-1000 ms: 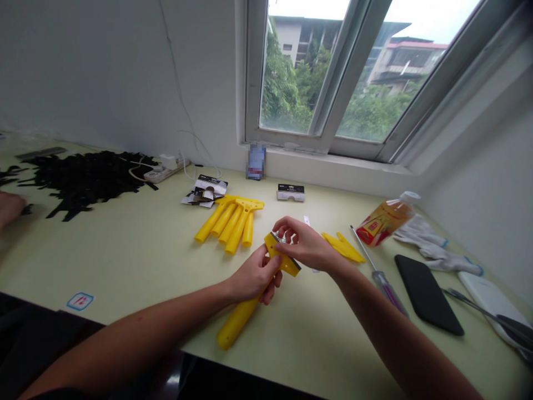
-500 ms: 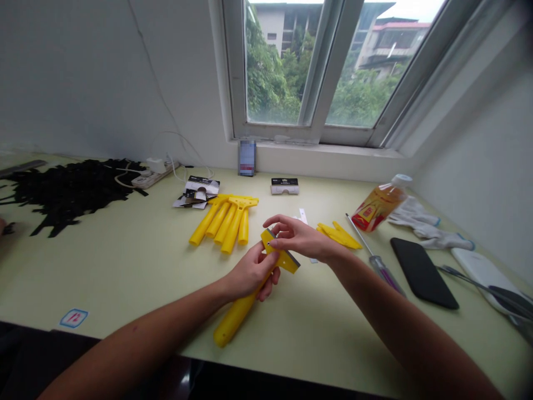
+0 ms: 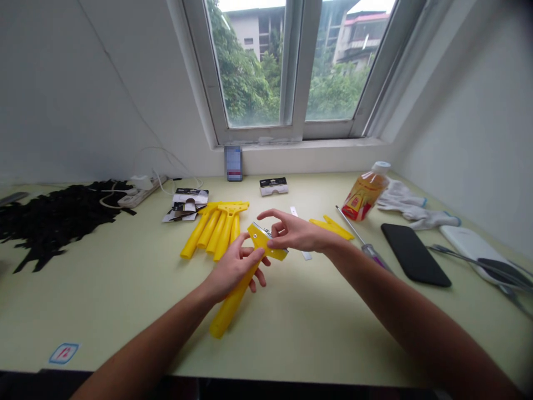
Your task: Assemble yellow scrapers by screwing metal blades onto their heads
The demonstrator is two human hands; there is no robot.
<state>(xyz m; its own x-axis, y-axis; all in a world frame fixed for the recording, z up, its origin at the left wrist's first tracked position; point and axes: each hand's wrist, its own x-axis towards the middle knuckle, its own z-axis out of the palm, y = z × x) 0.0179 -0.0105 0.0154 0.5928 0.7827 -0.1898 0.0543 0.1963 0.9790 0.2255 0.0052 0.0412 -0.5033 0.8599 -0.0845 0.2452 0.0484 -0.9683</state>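
head view — left hand and right hand on yellow scraper

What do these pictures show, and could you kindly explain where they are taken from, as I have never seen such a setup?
There is no machine here: these are a person's own bare hands, seen by a camera worn on the head, looking forward and down. The left hand holds a yellow tool; the right hand touches its wide head. On the pale table lie similar yellow tools, black strips, a screwdriver and gloves, with a bottle nearby.
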